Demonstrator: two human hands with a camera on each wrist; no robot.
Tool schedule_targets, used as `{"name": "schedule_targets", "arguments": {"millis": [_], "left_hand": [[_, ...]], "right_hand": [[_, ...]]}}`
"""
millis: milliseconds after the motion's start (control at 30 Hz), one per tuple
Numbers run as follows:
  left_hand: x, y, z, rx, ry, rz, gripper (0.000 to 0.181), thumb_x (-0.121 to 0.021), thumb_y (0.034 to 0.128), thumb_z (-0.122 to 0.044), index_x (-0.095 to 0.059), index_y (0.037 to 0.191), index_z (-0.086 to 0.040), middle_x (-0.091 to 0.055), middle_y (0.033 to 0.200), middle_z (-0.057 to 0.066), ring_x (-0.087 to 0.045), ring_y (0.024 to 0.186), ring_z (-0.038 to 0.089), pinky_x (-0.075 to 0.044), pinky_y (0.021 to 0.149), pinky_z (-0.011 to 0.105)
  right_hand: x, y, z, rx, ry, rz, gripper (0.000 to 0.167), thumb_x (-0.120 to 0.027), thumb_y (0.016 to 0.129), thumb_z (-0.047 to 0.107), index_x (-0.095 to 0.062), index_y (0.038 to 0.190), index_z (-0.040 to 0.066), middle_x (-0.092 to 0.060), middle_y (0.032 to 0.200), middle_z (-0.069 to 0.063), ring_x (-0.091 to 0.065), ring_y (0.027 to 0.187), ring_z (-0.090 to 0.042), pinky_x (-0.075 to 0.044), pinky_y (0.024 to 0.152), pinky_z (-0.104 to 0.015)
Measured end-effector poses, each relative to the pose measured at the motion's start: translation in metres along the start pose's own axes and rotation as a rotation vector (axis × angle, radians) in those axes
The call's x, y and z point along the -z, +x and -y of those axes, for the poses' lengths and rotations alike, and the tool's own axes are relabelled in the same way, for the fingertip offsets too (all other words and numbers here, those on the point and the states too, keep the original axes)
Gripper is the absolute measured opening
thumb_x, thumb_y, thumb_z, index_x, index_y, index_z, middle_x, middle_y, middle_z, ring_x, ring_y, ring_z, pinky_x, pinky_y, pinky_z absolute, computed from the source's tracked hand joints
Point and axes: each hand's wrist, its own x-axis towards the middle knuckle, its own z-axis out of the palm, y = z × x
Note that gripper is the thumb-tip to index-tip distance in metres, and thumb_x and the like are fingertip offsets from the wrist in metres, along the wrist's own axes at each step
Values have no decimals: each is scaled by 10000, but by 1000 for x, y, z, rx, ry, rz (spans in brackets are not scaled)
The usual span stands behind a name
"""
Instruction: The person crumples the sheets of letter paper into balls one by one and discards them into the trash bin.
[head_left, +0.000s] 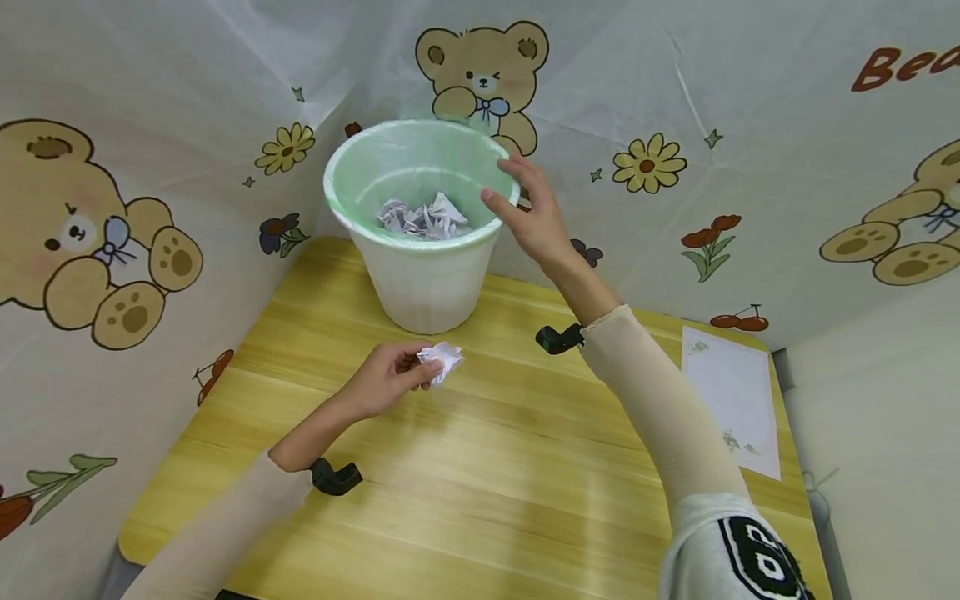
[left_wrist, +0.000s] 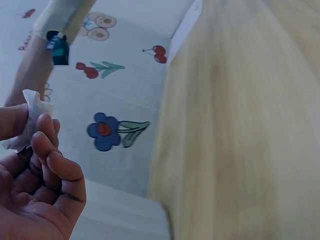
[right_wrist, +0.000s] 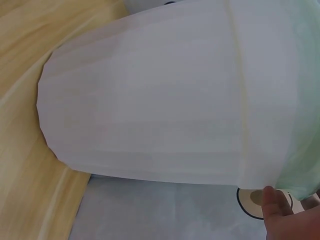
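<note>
Near the middle of the head view, the left hand (head_left: 384, 379) pinches 1 crumpled paper ball (head_left: 444, 358) just below the white bin (head_left: 427, 287), which has more scrunched paper (head_left: 427, 220) inside, while the right hand (head_left: 534, 210), upper middle, touches its rim (head_left: 420, 247) with loose fingers.

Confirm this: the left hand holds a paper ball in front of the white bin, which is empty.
The white bin isn't empty: the head view shows crumpled papers inside. The rest stands: the left hand holds a paper ball in front of it.
</note>
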Motion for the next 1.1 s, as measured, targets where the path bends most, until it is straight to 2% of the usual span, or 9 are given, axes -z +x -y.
{"name": "schedule_targets", "arguments": {"millis": [100,200,400,533,633,767,900,1033,1100], "left_hand": [[16,2,-20,-33,45,-41,236,-668,1081,-179,-720,1238,-10,-704,968,136,-677,826,227,-583,705,259],[34,6,-42,-100,100,-108,217,-681,1066,-147,-730,1229,-14,-710,995,151,-681,840,270,-583,708,252],[67,18,-85,-278,183,-230,203,-688,1034,-67,-752,1211,9,-708,929,139,-647,756,150,-556,653,210],[83,27,-110,-340,259,-298,165,-692,1036,-94,-760,1160,-7,-690,880,46,-602,736,121,-509,631,195],[96,36,-129,-357,318,-325,149,-695,1048,-151,-759,1112,-33,-671,866,-27,-584,741,139,-488,638,202],[114,50,-152,-385,348,-349,167,-701,1043,-191,-762,1101,-46,-653,858,-93,-574,741,126,-462,652,197],[129,66,-164,-404,404,-389,206,-695,1036,-219,-764,1087,-31,-648,825,-152,-562,707,92,-435,627,192],[144,83,-166,-347,523,-410,276,-664,1054,-318,-744,1041,-54,-601,775,-144,-526,708,109,-392,620,230],[150,92,-165,-285,572,-392,308,-642,1065,-382,-729,1055,-86,-584,788,-117,-515,743,125,-386,639,249]], "right_hand": [[0,0,-1,1,-14,0,630,-688,1033,303,-487,1604,126,-228,1787,-24,-442,1464,-260,-509,1148,-399],[-1,0,-1,-3,-34,2,628,-685,1034,315,-492,1604,136,-227,1789,-10,-435,1473,-270,-505,1138,-377],[-1,2,1,11,-27,9,625,-678,1040,307,-488,1608,127,-219,1790,-17,-427,1503,-337,-510,1131,-383],[-2,2,3,13,-28,12,640,-676,1041,309,-470,1618,122,-225,1787,-19,-443,1492,-339,-522,1119,-388],[-3,2,2,14,-37,13,656,-672,1040,317,-455,1627,122,-231,1786,-19,-454,1482,-333,-525,1111,-394],[-4,1,1,15,-36,10,662,-670,1038,325,-450,1630,128,-232,1786,-18,-455,1479,-321,-521,1116,-404],[-3,-1,1,11,-34,5,661,-670,1034,330,-456,1627,131,-230,1787,-20,-431,1493,-318,-504,1127,-384],[-3,-2,0,7,-30,-5,664,-672,1031,333,-460,1624,123,-229,1788,-24,-419,1503,-334,-498,1128,-370],[-3,-3,-1,4,-28,-10,664,-673,1030,331,-461,1621,115,-232,1787,-30,-423,1501,-339,-500,1128,-374]]}}
